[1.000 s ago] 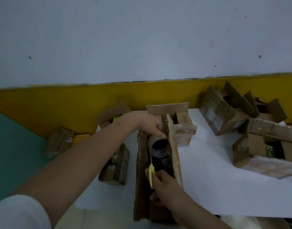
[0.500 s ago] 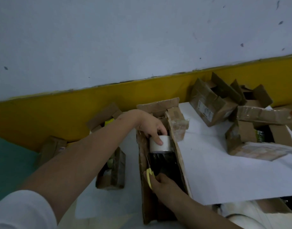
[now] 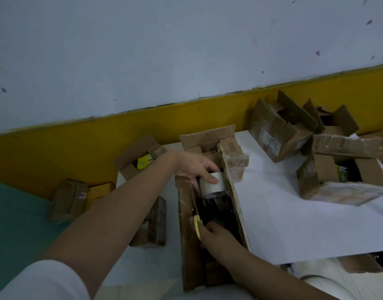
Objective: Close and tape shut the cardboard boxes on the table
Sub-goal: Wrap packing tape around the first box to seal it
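Note:
A long open cardboard box [image 3: 187, 230] lies lengthwise in front of me on the white table [image 3: 294, 217], its inside dark. My left hand [image 3: 196, 167] grips a white roll of tape [image 3: 213, 184] over the box's far half. Nearer to me, my right hand [image 3: 216, 233] holds yellow-handled scissors [image 3: 197, 224] with the blades pointing away along the box's left wall. A strip of clear tape seems to run from the roll toward my right hand, hard to make out.
Several open cardboard boxes [image 3: 279, 135] are piled at the table's right back. Two more boxes [image 3: 140, 156] sit left of the long box, and others [image 3: 71, 198] lie on the teal floor by the yellow wall band.
My left hand has lifted the tape roll up out of the box and turned it so its white side shows. The right hand with the scissors stays in place. My view has tilted.

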Demonstrator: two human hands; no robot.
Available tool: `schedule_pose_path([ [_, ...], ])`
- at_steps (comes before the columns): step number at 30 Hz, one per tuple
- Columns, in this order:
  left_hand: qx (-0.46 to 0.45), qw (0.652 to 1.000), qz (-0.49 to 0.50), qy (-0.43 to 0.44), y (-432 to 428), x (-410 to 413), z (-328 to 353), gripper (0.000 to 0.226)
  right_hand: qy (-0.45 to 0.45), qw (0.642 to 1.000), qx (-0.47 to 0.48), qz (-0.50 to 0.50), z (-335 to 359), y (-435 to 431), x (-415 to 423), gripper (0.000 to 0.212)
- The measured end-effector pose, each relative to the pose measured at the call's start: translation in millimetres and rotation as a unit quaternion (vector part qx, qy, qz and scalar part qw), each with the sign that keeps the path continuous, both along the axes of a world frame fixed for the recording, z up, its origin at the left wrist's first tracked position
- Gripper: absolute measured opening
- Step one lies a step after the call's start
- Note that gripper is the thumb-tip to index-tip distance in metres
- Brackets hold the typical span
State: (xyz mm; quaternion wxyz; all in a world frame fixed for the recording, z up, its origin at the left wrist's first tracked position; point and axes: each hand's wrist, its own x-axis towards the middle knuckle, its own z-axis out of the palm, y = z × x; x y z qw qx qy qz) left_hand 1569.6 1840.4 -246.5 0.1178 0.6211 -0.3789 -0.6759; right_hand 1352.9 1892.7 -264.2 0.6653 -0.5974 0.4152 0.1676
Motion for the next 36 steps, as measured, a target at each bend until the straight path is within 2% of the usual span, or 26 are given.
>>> schedule_pose_path([
  [3,-0.010,1.000,0.016,0.001,1,-1,-2,0.017,0.011,0.999,0.030,-0.042,4,-2,5,0.063],
  [9,0.007,1.000,0.010,0.001,-6,-1,0,0.016,-0.012,0.992,0.055,-0.117,3,-3,14,0.049],
  [14,0.032,0.993,-0.081,-0.081,-23,-4,15,0.015,-0.029,0.990,0.057,-0.127,-4,0,15,0.047],
  [17,0.051,0.990,-0.101,-0.084,-29,-4,16,0.015,-0.048,0.987,0.042,-0.150,-7,1,18,0.048],
  [20,0.040,0.991,-0.099,-0.085,-31,-4,14,0.015,-0.053,0.987,0.011,-0.149,-7,-1,20,0.053],
  [26,-0.009,0.989,-0.097,-0.114,-33,-6,17,0.018,-0.061,0.988,-0.054,-0.133,-5,-4,20,0.046],
  [32,-0.035,0.985,-0.098,-0.135,-35,-9,20,0.023,-0.052,0.989,-0.052,-0.127,-4,-6,18,0.046],
  [36,-0.027,0.988,-0.087,-0.129,-34,-10,17,0.013,-0.057,0.989,-0.044,-0.128,-3,-5,18,0.049],
])
